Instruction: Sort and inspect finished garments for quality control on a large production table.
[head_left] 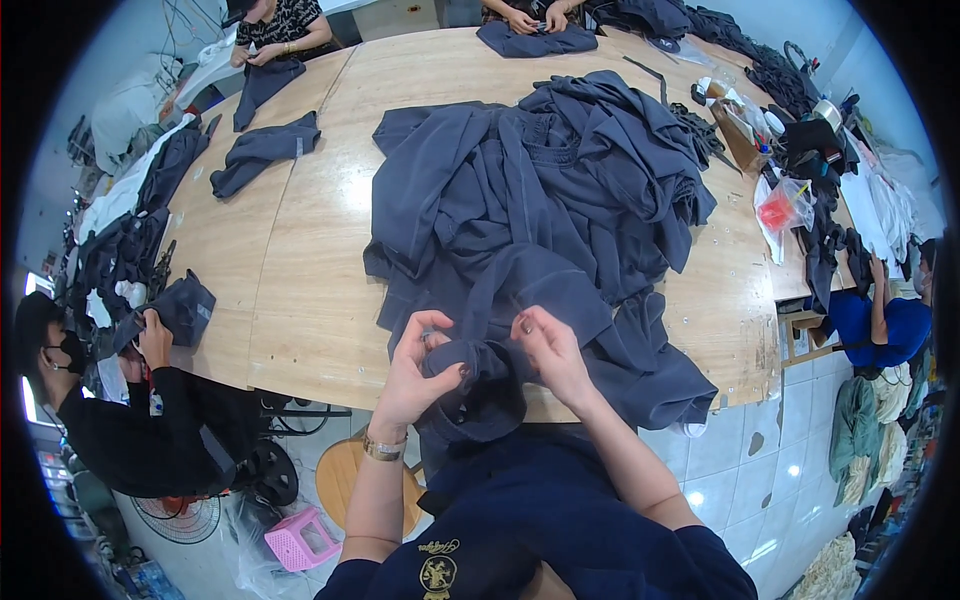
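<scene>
In front of my body a bunched part of a dark grey-blue garment (480,410) hangs over the near table edge. My left hand (418,375) is curled round its upper fold, thumb on one side and fingers on the other. Just right of it, my right hand (548,352) has its fingers pinched together close to the cloth; what they hold, if anything, is too small to make out. Beyond both hands lies a large heap of dark grey-blue garments (540,170), with a gathered elastic band showing near its top.
The heap rests on a wooden table (320,250). Single dark pieces (265,155) lie at left. Several co-workers handle cloth around the table, one in black (150,400) close at left. A wooden stool (350,480) and pink plastic stool (302,538) stand below. Small items and a red-filled bag (783,208) sit right.
</scene>
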